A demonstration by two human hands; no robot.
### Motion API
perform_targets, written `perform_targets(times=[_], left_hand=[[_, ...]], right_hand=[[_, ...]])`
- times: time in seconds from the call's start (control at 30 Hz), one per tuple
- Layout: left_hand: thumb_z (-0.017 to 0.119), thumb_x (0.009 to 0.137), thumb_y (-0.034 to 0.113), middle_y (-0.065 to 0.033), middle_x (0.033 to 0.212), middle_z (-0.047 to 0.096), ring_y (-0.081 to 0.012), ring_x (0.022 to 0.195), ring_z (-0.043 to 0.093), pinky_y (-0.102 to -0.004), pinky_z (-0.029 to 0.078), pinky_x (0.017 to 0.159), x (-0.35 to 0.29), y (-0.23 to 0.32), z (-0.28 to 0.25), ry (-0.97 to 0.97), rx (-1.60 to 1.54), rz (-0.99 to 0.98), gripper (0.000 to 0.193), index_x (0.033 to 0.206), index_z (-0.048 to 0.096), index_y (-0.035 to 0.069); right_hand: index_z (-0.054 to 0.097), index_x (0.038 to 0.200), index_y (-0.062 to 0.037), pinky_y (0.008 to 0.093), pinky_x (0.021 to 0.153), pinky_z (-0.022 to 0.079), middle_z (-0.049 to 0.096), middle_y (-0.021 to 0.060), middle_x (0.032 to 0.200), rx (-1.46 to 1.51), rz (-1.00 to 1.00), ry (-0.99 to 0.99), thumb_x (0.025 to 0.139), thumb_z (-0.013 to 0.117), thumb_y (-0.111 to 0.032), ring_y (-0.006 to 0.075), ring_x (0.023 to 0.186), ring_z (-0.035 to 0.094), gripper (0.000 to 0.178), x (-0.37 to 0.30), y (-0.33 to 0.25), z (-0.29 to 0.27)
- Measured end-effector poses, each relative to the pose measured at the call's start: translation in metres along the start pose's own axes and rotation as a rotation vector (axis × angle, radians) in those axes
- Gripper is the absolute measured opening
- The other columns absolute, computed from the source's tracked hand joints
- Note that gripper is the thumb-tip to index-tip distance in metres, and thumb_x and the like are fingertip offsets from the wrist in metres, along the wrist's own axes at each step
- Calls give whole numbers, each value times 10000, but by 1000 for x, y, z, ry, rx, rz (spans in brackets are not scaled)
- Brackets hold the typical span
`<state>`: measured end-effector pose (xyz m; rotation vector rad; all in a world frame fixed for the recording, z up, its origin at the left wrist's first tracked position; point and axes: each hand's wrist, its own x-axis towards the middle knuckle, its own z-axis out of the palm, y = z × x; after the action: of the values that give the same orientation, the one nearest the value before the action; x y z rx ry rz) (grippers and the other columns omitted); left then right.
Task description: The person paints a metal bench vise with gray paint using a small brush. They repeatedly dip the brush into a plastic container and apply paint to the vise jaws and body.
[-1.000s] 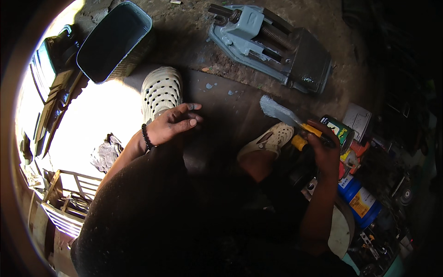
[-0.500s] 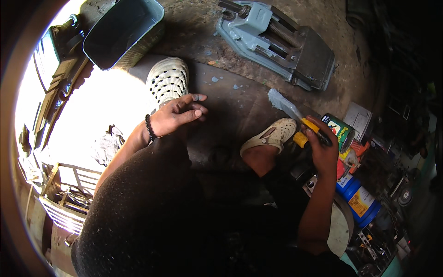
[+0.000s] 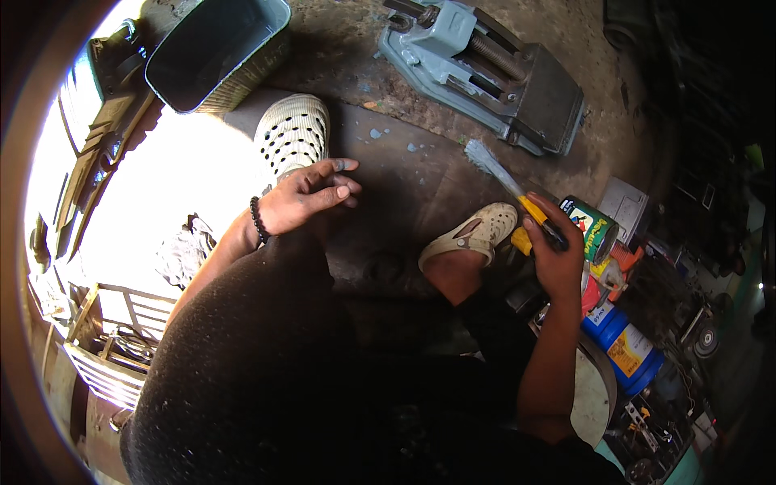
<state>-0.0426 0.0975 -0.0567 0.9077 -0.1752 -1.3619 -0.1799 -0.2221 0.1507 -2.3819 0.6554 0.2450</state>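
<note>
Head view: I see right hand (image 3: 558,252) wrapped around handle of paintbrush (image 3: 533,208), bristles (image 3: 485,158) turned more edge-on than half second ago; left hand (image 3: 311,196) half-curled, empty. Machine vise (image 3: 511,95) on floor (image 3: 347,77) beyond bristles, not touching; I judge paintbrush merely re-angled, no stroke under way.

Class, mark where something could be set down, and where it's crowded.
Bare room: the paint-spotted floor between left shoe and right shoe; also between the tub and grey vise. Crowded: beside the right hand, around the green can and blue container.
</note>
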Motion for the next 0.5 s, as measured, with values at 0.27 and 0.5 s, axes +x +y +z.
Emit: perform_targets(times=[0.27, 0.5], left_hand=[[585, 1028, 214, -144, 1257, 624, -207, 1130, 639, -327, 497, 1013, 2, -2, 0, -8, -13, -15, 594, 1489, 334, -64], [556, 1031, 150, -138, 1267, 612, -219, 1144, 625, -347, 465, 1013, 2, 2, 0, -15, 15, -58, 543, 1493, 337, -31]], right_hand=[[688, 1191, -1, 338, 1003, 483, 707, 134, 1206, 69, 47, 100, 878, 702, 13, 223, 1143, 659, 314, 5, 2, 0], [711, 1145, 11, 313, 959, 499, 721, 137, 1132, 146, -132, 241, 851, 745, 11, 188, 1071, 671, 295, 40, 5, 8]])
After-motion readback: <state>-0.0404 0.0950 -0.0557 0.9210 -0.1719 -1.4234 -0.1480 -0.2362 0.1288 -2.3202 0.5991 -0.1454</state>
